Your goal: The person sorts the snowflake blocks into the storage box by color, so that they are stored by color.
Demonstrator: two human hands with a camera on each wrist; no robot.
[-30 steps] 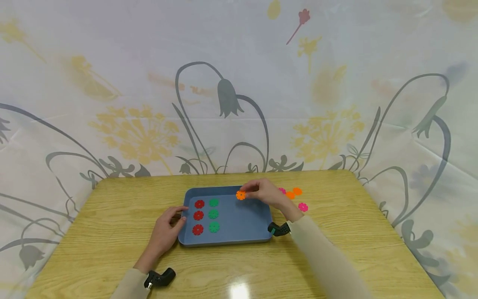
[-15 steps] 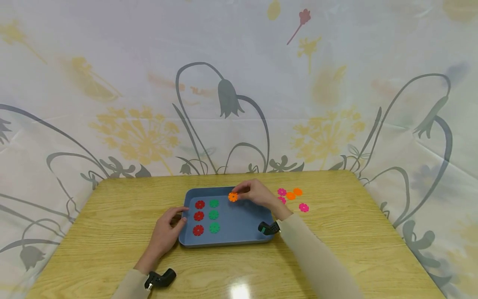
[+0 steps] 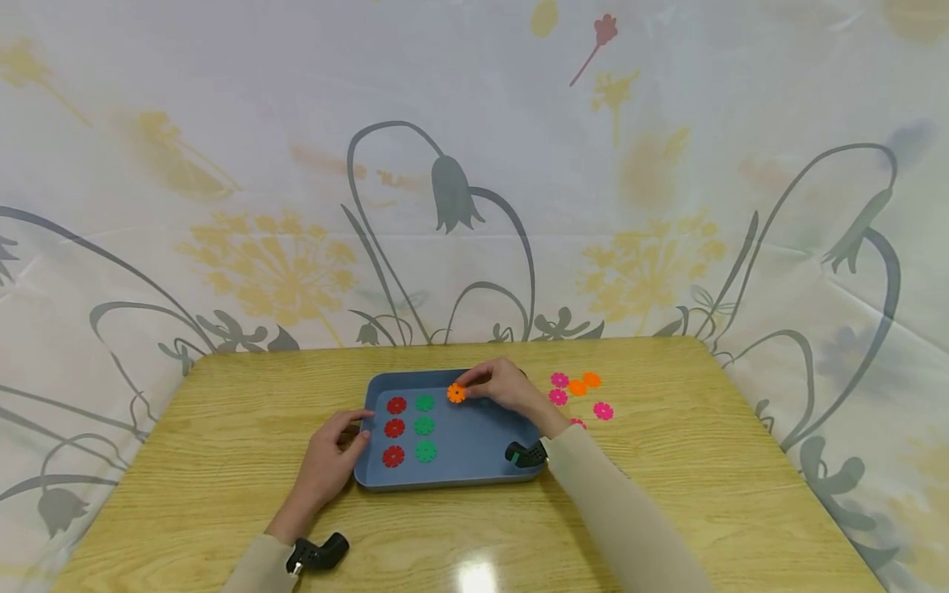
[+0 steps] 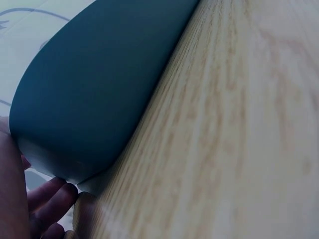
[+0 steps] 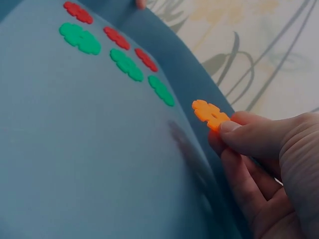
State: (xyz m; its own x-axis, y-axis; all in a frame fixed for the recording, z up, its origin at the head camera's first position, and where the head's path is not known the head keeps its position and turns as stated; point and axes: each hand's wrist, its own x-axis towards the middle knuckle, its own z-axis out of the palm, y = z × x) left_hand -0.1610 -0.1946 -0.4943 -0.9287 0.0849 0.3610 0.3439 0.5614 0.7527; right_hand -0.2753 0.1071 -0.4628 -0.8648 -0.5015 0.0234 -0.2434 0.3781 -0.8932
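Note:
My right hand (image 3: 504, 385) pinches an orange flower-shaped disc (image 3: 456, 393) between thumb and fingers, over the back middle of a blue-grey tray (image 3: 474, 476). In the right wrist view, the orange disc (image 5: 209, 115) is tilted and held above the tray floor, with its slotted rim facing out. At the tray's left side my left hand (image 3: 331, 453) holds the rim, thumb and index finger over the edge. Other fingers (image 4: 52, 204) are curled against the outer wall in the left wrist view. Three red discs (image 3: 395, 428) form a column in the tray, beside a column of three green discs (image 3: 424, 426).
On the wooden table (image 3: 667, 478), right of the tray, lie two orange discs (image 3: 591, 380) and several pink discs (image 3: 604, 411), one partly hidden by the right forearm. A patterned curtain (image 3: 474, 272) hangs behind the table. Each wrist wears a black camera (image 3: 319, 553).
My right hand has moved left with the orange disc and slightly down, nearer the green column. More pink discs show beside the forearm. The left hand and tray stay put.

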